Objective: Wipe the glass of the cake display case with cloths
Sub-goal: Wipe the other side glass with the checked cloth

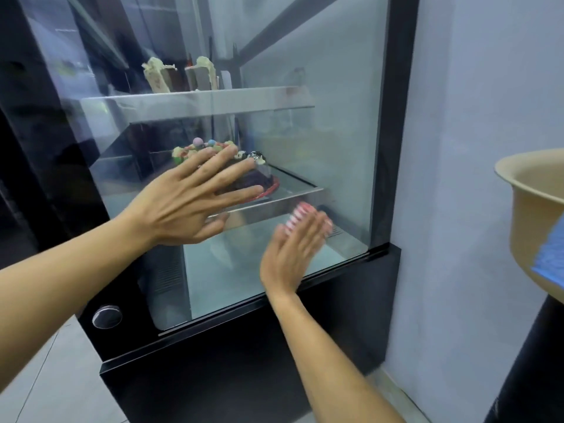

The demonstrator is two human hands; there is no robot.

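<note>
The cake display case has a black frame and a large glass pane (320, 141) facing me. My left hand (195, 196) lies flat on the glass with its fingers spread, in front of a decorated chocolate cake (262, 175) on the middle shelf. Lower on the pane, my right hand (293, 251) presses a red-and-white striped cloth (297, 213) against the glass; the hand is blurred and only the cloth's top edge shows above the fingers.
Cake slices (158, 76) stand on the upper shelf inside. A round silver knob (106, 316) sits on the black base at lower left. A tan bowl (531, 209) with a blue cloth (549, 257) rests on a dark stand at right, beside the pale wall (457, 178).
</note>
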